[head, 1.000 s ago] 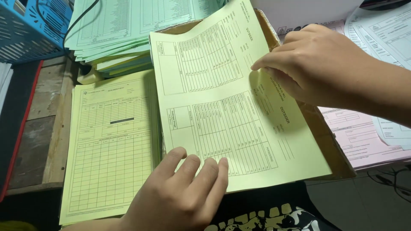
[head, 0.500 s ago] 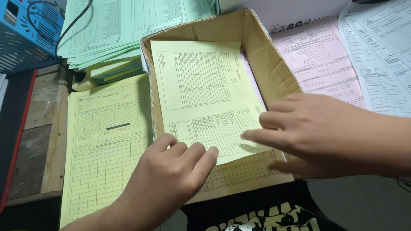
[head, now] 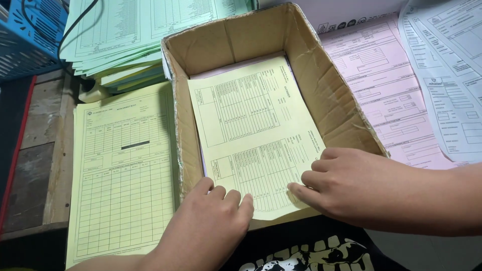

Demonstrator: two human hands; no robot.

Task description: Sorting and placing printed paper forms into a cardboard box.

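Both hands are pressing flat, fingers spread: left hand (head: 213,221) and right hand (head: 346,183) are pinning the yellow form (head: 253,130) beneath them inside the cardboard box (head: 321,85).

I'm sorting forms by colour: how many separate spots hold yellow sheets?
2. One yellow sheet lies in the cardboard box, under the left hand and right hand. A yellow stack sits left of the box. More may be hidden beneath.

Wooden table (head: 42,150): cardboard box (head: 321,95), form stacks (yellow (head: 123,200), green (head: 125,35)).
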